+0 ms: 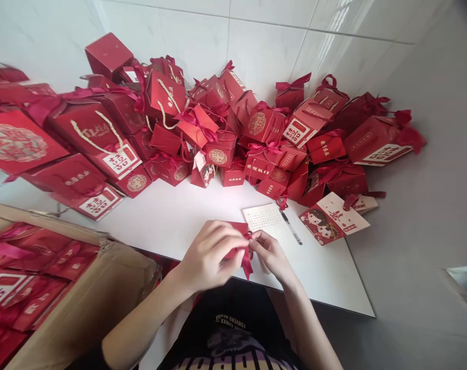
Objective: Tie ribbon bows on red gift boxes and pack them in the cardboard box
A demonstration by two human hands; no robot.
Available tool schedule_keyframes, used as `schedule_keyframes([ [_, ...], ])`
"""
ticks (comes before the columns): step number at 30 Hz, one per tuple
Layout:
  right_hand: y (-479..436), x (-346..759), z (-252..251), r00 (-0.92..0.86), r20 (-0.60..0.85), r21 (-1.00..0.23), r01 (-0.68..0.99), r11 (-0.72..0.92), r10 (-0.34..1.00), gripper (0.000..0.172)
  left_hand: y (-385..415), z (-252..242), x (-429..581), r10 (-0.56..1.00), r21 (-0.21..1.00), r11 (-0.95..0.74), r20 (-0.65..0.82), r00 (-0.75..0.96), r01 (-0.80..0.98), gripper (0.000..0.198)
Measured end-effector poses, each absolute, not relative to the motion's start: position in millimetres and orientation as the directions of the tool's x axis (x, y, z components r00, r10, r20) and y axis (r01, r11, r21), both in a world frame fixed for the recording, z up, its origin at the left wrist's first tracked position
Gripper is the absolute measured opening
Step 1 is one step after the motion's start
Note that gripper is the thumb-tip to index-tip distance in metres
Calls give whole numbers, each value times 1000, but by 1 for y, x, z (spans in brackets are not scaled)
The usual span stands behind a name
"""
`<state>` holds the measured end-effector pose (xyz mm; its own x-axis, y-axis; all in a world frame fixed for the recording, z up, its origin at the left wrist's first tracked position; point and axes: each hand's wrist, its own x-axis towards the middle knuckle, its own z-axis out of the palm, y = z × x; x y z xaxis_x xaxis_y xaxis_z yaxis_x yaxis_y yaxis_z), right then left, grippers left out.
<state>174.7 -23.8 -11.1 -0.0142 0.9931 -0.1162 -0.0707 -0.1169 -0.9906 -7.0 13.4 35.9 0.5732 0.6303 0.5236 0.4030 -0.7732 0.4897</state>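
Both hands close together, lower centre of frame, at the near edge of the white surface (172,216). Thing in work: small red box (239,227), between my hands, partly hidden under the fingers. R hand (270,254) looks pinched on the dark red ribbon (247,267) near the knot. L hand (214,257) is curled over the box, fingertips approx. at the ribbon too; blurred, can't tell if it's closed on anything.

Handling est.: box prob. thin card, v. light; can't see if anything's inside. Folds should be stiff, flat panels will dent if squeezed, so low force. Best hold: low on opp. side walls or along the folded edges, not mid-panel. Ribbon looks soft + a bit shiny, so prob. slippery; pinch w/ fingertips right at the knot. Tail hangs loose toward the bottom of frame; limp, no use for lifting the box.

Nearby: notepad (262,216) just right of centre, partly behind my R hand; pen (291,228) lying on it. Card box w/ cartoon couple (329,221) further right. Pile of red boxes (256,169) across upper half. Carton (113,288) w/ more red boxes, lower left.
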Motion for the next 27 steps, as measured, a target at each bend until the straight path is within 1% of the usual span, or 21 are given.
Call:
schedule_keyframes([
  [3, -23, 172, -8, -11, -116, -991, -61, -117, 993, 31, 21, 31, -11, 593, 376, -805, 493, 637, 459, 18],
  [5, -22, 170, -5, 16, -114, -992, -58, -113, 993, 34, 24, 25, -10, 591, 337, -807, 478, 650, 485, 17],
  [8, -19, 167, 0, 95, -109, -994, 19, -111, 990, 46, 23, 16, -8, 598, 365, -802, 508, 620, 474, 15],
  [9, -17, 166, 1, 109, -107, -992, 58, -114, 988, 47, 23, 15, -8, 600, 375, -800, 522, 606, 469, 14],
  [11, -15, 166, 3, 97, -108, -986, 120, -119, 989, 44, 21, 12, -7, 604, 391, -796, 539, 587, 461, 14],
  [13, -13, 166, 3, 64, -105, -984, 139, -113, 992, 39, 20, 11, -6, 610, 406, -792, 541, 579, 456, 14],
  [17, -12, 169, 1, 17, -79, -988, 130, -81, 997, 33, 19, 8, -7, 635, 446, -773, 535, 557, 452, 13],
  [23, -13, 173, 0, 10, -66, -997, 36, -67, 998, 28, 19, 7, -6, 687, 507, -725, 488, 538, 466, 12],
  [27, -17, 174, 0, 36, 24, -999, 41, 22, 999, 20, 19, 11, -5, 703, 508, -710, 472, 533, 488, 11],
])
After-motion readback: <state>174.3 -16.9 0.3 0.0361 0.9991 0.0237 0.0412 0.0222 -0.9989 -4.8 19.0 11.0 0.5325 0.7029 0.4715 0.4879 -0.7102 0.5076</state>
